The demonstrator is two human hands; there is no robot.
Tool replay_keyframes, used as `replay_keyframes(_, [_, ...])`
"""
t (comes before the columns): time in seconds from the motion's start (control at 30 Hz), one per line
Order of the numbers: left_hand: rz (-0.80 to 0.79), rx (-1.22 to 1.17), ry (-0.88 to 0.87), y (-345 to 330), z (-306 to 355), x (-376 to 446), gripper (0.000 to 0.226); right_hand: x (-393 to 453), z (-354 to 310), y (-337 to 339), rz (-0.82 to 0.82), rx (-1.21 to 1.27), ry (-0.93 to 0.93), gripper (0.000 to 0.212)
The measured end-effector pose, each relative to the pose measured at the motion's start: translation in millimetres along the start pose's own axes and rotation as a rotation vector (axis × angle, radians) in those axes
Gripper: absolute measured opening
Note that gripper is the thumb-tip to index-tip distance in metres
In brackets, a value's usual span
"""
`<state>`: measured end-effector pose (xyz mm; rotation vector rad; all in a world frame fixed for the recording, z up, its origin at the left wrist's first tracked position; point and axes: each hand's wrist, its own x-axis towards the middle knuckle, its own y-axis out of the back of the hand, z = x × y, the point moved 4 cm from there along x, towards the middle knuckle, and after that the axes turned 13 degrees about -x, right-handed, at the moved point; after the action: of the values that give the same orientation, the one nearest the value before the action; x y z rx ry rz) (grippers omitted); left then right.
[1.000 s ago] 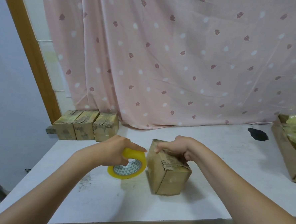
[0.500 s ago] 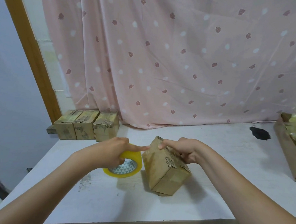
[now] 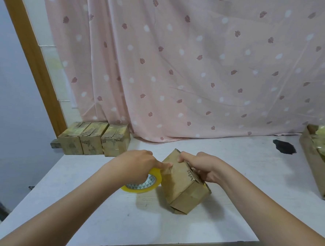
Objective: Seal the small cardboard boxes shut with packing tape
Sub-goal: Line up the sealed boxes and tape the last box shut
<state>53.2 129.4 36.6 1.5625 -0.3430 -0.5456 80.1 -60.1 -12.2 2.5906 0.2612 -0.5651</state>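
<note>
Pink dotted curtain hangs behind a white table [image 3: 228, 212], where one small cardboard box [image 3: 182, 186] sits tipped on an edge near the middle. Its long axis runs from far-left toward near-right. On its right, the right hand [image 3: 202, 168] grips the upper edge, fingers curled over the top. On its left, the left hand [image 3: 138, 165] holds the yellow tape roll [image 3: 144, 184] just beside the box and presses the tape end onto the left face — so the strip likely pulls along that axis. Three other boxes [image 3: 94, 139] stand at the far-left corner.
</note>
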Motion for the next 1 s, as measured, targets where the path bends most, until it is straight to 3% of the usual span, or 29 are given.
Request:
replay_keyframes(0.17, [0.015,0.027,0.001,-1.5,2.6,0.7,0.087,-2.8,-10.8,-0.2,0.001,-0.184,-0.015,0.056])
replay_keyframes(0.27, [0.025,0.019,0.012,-2.8,2.6,1.1,0.083,-6.1,-19.1,-3.0,-0.034,-0.303,-0.043,0.074])
replay_keyframes(0.33, [0.026,-0.050,0.017,-3.8,-0.6,-0.1,0.084,-7.6,-22.5,-2.0,-0.057,-0.320,-0.070,0.063])
replay_keyframes(0.43, [0.043,-0.205,0.005,-3.4,-12.7,-8.2,0.088,-8.0,-20.2,5.6,-0.090,-0.237,-0.116,0.038])
replay_keyframes(0.53, [0.131,-0.386,0.015,3.5,-34.9,-17.9,0.085,0.2,-9.3,11.8,-0.077,-0.152,-0.129,0.040])
replay_keyframes(0.63, [0.157,-0.411,-0.006,4.6,-45.2,-24.0,0.080,3.2,-1.1,10.4,-0.106,-0.078,-0.105,0.048])
replay_keyframes(0.87, [0.061,-0.351,0.032,-8.4,-47.1,-30.0,0.073,-2.5,6.2,1.6,-0.121,0.015,-0.099,0.040])
replay_keyframes(1.0, [0.014,-0.377,0.050,-15.1,-49.4,-31.6,0.085,-2.4,9.5,-2.5,-0.153,0.063,-0.104,0.044])
